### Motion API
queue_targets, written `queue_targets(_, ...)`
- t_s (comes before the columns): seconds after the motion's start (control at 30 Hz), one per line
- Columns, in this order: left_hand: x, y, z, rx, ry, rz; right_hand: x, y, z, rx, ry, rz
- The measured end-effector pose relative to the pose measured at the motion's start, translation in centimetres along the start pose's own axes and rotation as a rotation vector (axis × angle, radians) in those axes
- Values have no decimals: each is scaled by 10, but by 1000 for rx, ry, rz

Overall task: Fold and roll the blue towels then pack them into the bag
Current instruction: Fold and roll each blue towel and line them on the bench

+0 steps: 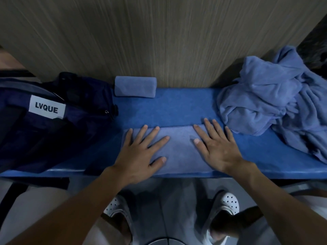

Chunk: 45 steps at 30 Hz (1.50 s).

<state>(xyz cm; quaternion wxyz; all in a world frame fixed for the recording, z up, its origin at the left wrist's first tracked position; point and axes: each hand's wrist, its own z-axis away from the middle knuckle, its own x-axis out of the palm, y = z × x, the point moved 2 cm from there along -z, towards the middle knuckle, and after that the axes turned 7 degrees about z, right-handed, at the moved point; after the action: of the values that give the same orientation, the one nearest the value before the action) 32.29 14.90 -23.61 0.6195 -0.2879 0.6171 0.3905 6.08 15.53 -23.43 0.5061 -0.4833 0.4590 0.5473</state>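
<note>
A folded light-blue towel [178,149] lies flat at the near edge of the blue bench [177,108]. My left hand [141,152] presses on its left half with fingers spread. On its right half my right hand [217,147] lies flat, fingers straight. A rolled blue towel [135,87] rests against the wall at the back. To the left sits the dark navy bag [53,124] with a white "LVQUE" label. A heap of unfolded blue towels [276,103] lies at the right end.
A wood-grain wall [159,41] rises directly behind the bench. Below the bench's front edge are my two white perforated clogs [228,203] on a grey floor.
</note>
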Motion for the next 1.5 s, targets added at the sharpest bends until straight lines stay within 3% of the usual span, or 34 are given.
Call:
queue_targets(0.17,-9,19,-10,48,29,22,-5,-3,2,17,1,1)
queue_targets(0.33,-1,27,-18,53,-48,23,-5,-1,4,-13,-22,-10)
queue_targets(0.4,-1,29,-16,3,-67,23,-10,-1,4,-13,68,-13)
queue_targets(0.53,-12,41,-7,-158,-127,-40,-31,0,6,54,408,23)
queue_targets(0.6,-20,48,-4,-225,-155,-67,-33,-2,6,96,447,12)
queue_targets(0.73,-35,60,-3,-253,-214,-98,-19,-13,2,186,252,-98)
queue_targets(0.87,-54,62,-6,-218,-279,-156,-17,-15,-10,48,288,-170)
queue_targets(0.97,-71,56,-22,-180,-192,-157,-17,-13,-26,-66,255,-257)
queue_targets(1.13,-74,28,-68,-241,-10,34,-27,-15,-57,-171,129,-433)
queue_targets(1.2,-64,15,-81,-280,27,180,-30,-14,-62,-139,175,-459)
queue_targets(1.33,-53,-4,-96,-370,126,357,-36,-9,-74,123,230,-409)
queue_targets(1.5,-47,-23,-103,-423,92,405,-36,-1,-90,196,59,-369)
